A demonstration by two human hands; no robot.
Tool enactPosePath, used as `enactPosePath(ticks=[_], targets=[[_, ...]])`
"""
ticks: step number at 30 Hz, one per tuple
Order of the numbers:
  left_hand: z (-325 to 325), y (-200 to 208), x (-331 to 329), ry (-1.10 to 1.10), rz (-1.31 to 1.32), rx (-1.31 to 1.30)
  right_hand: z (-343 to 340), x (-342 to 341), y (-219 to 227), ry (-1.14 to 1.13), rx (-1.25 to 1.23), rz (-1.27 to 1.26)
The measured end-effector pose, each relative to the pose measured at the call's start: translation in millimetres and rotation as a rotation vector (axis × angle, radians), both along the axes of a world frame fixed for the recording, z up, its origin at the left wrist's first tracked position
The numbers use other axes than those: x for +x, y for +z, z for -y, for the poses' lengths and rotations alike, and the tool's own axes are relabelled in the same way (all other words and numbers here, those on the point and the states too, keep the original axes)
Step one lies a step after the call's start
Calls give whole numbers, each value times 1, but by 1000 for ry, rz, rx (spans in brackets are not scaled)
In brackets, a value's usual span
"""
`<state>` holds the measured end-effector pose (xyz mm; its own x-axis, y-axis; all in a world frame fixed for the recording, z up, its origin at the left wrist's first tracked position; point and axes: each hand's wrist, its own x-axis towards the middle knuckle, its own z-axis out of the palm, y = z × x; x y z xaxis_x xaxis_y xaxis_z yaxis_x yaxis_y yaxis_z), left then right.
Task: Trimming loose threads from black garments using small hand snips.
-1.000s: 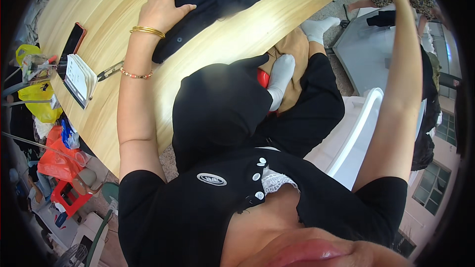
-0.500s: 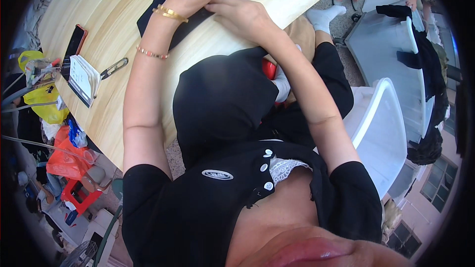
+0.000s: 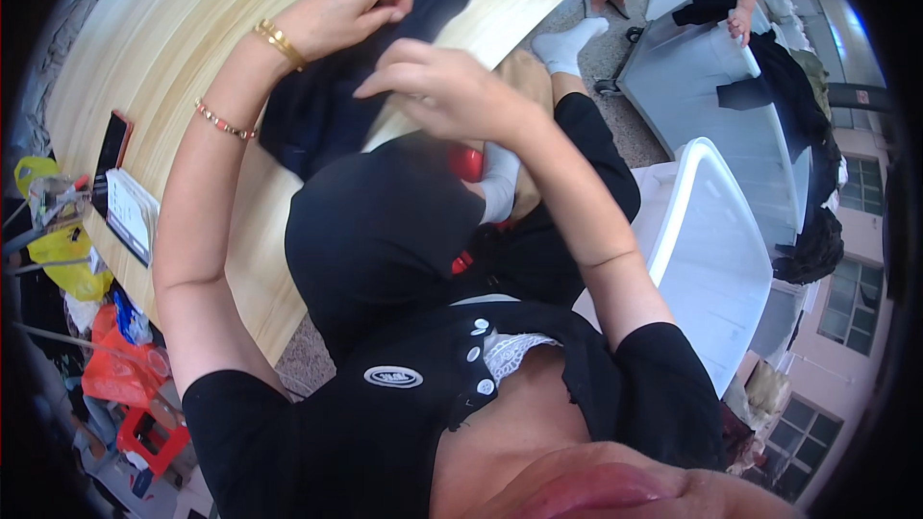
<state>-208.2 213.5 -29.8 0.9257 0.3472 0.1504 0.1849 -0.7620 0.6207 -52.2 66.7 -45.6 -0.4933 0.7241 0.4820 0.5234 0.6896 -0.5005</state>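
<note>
A dark navy cloth [image 3: 327, 96], perhaps a garment piece, lies spread on the pale wood-grain table [image 3: 192, 29]. Over its left part is my left hand [image 3: 351, 14], a gold bracelet at the wrist and a beaded one further up the arm. Its fingers curl in toward the thumb; whatever may be between them is hidden. My right hand [image 3: 437, 86] is lower and to the right, over the cloth's near right edge. Loosely bent and apart, its fingers show nothing held. The two hands are apart from each other.
At the table's left edge are a phone [image 3: 113, 149] and a notepad [image 3: 133, 211]. A white plastic bin [image 3: 716, 259] stands close on my right. Beyond it, another person's hand [image 3: 738, 24] rests at a large pale cart [image 3: 673, 67] draped with dark cloth.
My hands have drawn apart, and the left one's fingers have curled. More of the cloth shows below them. The whole view has shifted, moving the surroundings leftward.
</note>
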Motion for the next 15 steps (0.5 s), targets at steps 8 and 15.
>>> enactPosePath(ticks=[8, 15], targets=[[35, 54, -9, 150, 188, -419, 25, 34, 7, -118, 308, 40], [28, 12, -12, -527, 671, -215, 26, 34, 0, -149, 402, -37]])
